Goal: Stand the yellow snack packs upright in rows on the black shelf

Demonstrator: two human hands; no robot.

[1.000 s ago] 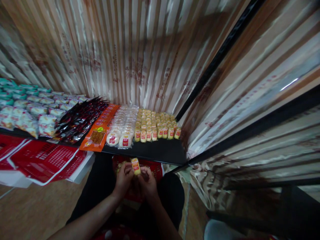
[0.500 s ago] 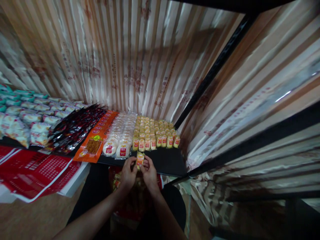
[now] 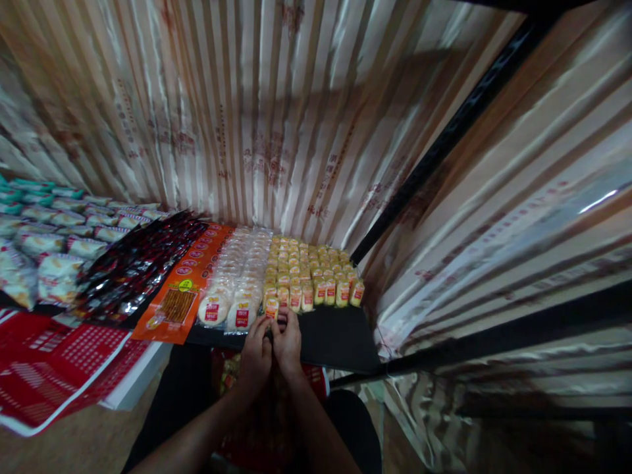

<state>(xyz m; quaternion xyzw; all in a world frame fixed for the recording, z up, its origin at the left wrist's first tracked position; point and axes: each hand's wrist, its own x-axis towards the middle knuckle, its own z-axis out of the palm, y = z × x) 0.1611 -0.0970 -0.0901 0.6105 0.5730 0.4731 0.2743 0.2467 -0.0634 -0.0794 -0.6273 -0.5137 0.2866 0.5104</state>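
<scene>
At the front of the leftmost row of small yellow wrapped snacks (image 3: 296, 270) stands one snack packet (image 3: 271, 308) with an orange-red label. My left hand (image 3: 255, 347) has its fingertips closed on the lower left of this packet. Pressed in from the other side is my right hand (image 3: 288, 342), its fingers bent at the packet's lower right. The exact finger contact is partly hidden by the hands. Just left of them lie clear packs of round white crackers (image 3: 243, 309) with red labels.
A black shelf (image 3: 340, 336) carries the rows. Further left are an orange snack bag (image 3: 175, 303), dark shiny packets (image 3: 133, 276) and white bags (image 3: 59, 276). Below hangs a red printed sheet (image 3: 64, 368). Between my knees sits a red bag (image 3: 222, 375). A black post (image 3: 424, 158) rises at right.
Both hands have carried the yellow packet forward from the shelf's front edge to the front of the leftmost yellow row. The view has shifted slightly.
</scene>
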